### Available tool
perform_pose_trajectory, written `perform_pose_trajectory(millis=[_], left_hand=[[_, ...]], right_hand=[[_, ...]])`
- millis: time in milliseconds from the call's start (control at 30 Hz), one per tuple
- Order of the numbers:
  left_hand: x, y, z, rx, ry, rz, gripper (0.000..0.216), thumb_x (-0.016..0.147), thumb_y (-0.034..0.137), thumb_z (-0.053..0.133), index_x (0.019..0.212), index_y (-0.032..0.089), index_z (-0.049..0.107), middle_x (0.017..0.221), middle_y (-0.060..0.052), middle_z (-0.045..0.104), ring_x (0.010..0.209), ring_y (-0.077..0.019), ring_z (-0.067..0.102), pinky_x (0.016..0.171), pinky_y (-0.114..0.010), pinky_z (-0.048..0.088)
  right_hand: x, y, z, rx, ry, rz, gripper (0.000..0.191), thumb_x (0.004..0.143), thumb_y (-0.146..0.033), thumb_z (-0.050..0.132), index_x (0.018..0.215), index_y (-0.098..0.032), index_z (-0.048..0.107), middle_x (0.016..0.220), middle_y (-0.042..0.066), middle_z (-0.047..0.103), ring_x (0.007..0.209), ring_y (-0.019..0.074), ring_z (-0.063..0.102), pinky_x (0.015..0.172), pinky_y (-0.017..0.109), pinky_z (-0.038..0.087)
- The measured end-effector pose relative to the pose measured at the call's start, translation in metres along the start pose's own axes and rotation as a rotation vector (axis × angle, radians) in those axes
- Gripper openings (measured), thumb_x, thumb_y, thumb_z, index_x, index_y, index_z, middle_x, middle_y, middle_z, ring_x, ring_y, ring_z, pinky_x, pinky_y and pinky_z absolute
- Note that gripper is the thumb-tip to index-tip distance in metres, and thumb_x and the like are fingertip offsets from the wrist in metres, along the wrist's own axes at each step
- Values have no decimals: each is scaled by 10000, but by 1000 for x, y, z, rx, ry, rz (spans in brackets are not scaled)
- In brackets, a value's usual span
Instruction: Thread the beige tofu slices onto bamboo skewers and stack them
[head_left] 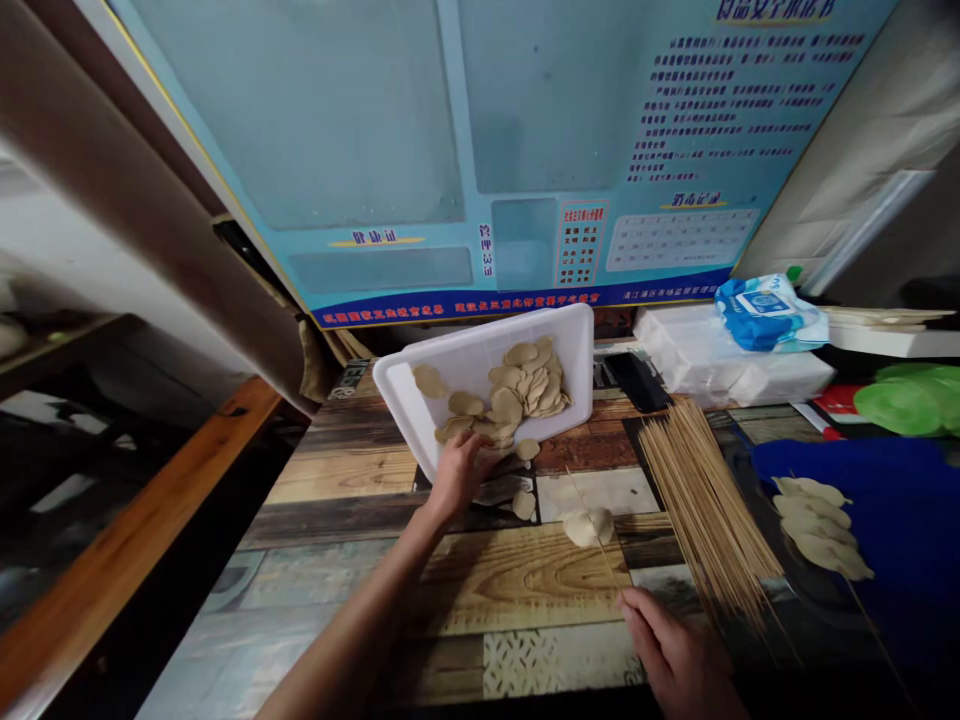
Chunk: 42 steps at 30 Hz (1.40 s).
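Note:
My left hand (459, 472) reaches over the near rim of a tilted white plastic bin (583, 350), its fingers bent together among thin, pale round slices (506, 405). Its fingertips are partly hidden, so what they grip is unclear. Two loose slices, one at the bin's rim (527, 449) and one on the table (523, 504), lie right of this hand. Closed on the lower end of a thin wooden skewer (616, 572) is my right hand (664, 640). Pale slices (589, 527) are threaded on that skewer, above the tabletop.
A bundle of bare skewers (705, 510) lies right of centre. Farther right, a filled skewer (821, 525) rests over blue material (900, 530). Behind are a black phone (637, 382), white wrapped packs (735, 365) and a blue wipes packet (772, 312). A blue printed board (540, 100) stands at the back.

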<state>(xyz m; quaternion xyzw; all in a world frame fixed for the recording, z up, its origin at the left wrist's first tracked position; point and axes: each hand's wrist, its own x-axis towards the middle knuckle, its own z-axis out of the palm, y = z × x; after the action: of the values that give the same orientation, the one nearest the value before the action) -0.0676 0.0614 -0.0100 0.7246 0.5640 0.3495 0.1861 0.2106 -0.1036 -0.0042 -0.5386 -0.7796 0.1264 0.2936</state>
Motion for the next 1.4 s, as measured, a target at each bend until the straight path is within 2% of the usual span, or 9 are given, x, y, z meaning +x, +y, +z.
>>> perform_pose_trajectory(millis=[133,433,600,667,767,867,1067,1267,1400], left_hand=[[-2,-20,6,251,-14,135,162,751,195,598,907,189,640,936,-76,579,869,-203,531,782,-355,448],[18,-24,10,299,-53,282,282,756,104,496,994,165,635,1053,-104,640,1012,-228,558,934,-398,392],[28,-12,-5,29,-16,1,234,817,228,446,920,163,645,824,-60,663,804,-168,590,756,-273,451],[25,-1,-10,-196,-104,-141,268,831,311,428,871,153,640,740,-34,638,701,-143,572,646,-234,446],[11,20,-8,-533,-470,-283,311,811,389,456,846,136,634,653,-11,600,567,-116,527,529,-213,414],[-6,37,6,-522,-642,-220,267,768,355,536,868,135,652,680,-18,621,582,-119,533,544,-219,413],[-26,39,24,-187,-351,-15,188,778,210,508,872,156,662,826,-46,672,729,-153,582,688,-256,438],[-38,34,32,-223,-264,-47,337,655,130,611,991,163,631,935,-60,604,745,-146,561,680,-261,466],[-44,38,35,-393,-218,-101,111,673,155,621,780,156,650,984,-70,576,887,-171,555,772,-279,459]], right_hand=[[1,-3,-1,-25,-6,-1,383,955,-291,258,838,-225,616,724,27,734,597,152,700,521,201,538],[-2,-4,-3,-12,-6,-22,338,951,-271,283,856,-200,600,750,46,735,653,149,708,556,185,536],[-3,-3,-5,25,-26,8,320,935,-252,290,840,-216,594,725,30,722,651,150,705,547,192,535],[-3,-1,-6,30,-29,38,318,932,-257,296,850,-219,601,746,31,725,667,151,705,560,197,540],[-3,1,-9,15,-29,78,319,928,-269,303,877,-220,614,776,38,732,673,160,706,572,219,547],[-3,3,-10,7,-30,102,311,924,-267,310,893,-218,615,805,44,734,689,168,706,588,236,551],[-6,1,-12,21,-65,151,302,922,-266,316,901,-211,613,798,44,729,693,169,703,611,240,553],[-4,-1,-13,35,-98,173,290,914,-264,328,894,-220,614,788,31,724,686,166,698,605,244,547],[-3,-9,-14,88,-184,178,278,914,-264,335,874,-229,607,744,10,705,667,151,681,600,234,532]])
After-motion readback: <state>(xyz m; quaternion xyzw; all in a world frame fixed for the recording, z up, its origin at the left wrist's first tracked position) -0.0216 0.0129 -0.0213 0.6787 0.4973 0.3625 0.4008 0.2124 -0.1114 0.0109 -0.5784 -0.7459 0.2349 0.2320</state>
